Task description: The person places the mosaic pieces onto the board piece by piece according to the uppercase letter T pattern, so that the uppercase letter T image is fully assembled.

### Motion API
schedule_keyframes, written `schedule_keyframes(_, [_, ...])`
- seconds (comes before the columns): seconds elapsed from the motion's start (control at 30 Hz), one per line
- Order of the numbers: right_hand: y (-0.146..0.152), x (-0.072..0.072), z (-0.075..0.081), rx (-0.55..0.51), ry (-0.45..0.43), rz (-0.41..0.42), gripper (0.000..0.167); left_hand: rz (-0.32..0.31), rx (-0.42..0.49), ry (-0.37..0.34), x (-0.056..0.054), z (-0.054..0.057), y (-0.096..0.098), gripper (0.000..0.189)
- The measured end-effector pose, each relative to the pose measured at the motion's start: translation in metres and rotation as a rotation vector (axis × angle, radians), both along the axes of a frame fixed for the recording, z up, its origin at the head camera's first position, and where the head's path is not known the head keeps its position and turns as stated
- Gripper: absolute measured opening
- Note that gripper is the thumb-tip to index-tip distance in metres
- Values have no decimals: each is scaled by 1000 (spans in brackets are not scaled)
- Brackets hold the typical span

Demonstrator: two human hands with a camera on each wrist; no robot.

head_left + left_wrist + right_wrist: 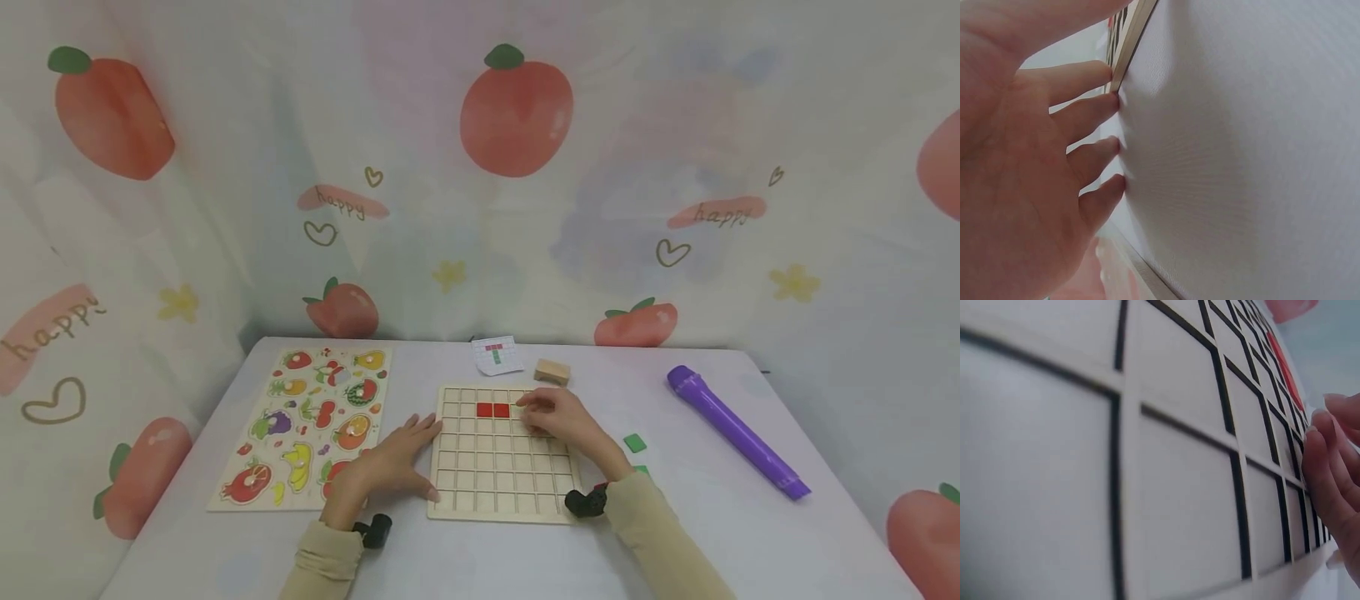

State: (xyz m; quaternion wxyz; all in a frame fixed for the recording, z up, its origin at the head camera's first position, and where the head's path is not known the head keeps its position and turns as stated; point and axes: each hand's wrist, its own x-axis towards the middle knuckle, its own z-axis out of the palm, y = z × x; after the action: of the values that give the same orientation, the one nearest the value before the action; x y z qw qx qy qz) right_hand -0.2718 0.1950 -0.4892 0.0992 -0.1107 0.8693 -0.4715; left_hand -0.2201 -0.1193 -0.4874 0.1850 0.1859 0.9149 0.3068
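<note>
A wooden grid board (502,479) lies flat, with two red square tiles (492,410) side by side in an upper row. My left hand (386,462) spreads its straight fingers along the board's left side. In the left wrist view, the thumb side of the left hand (1041,156) is nearest the board edge (1125,53). My right hand (566,421) bends its fingers down over the cells just right of the red tiles. In the right wrist view, the fingertips (1313,440) are close to the grid; whether they pinch a tile is hidden.
Green tiles (634,442) lie right of the board, partly behind the right wrist. A pattern card (497,357) and a small wooden block (552,372) are behind it. A fruit puzzle board (300,433) is at left, a purple tube-shaped object (738,433) at right.
</note>
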Motion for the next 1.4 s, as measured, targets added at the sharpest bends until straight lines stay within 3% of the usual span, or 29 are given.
schedule_keyframes(0.3, [28,24,9,106,31,-43,23,-20,-14,8,-1,-4,1,104])
schedule_keyframes(0.67, [59,59,22,187,108,21,22,-12,-19,10,0,-3,1,108])
schedule_keyframes(0.9, [79,75,18,190,34,14,20,7,-39,12,1,-2,2,111])
schedule_keyframes(1.1, [96,85,12,208,35,33,16,6,-27,0,1,-2,1,111])
schedule_keyframes(1.4, [108,99,10,226,-23,40,26,-15,-5,7,0,-3,-1,111])
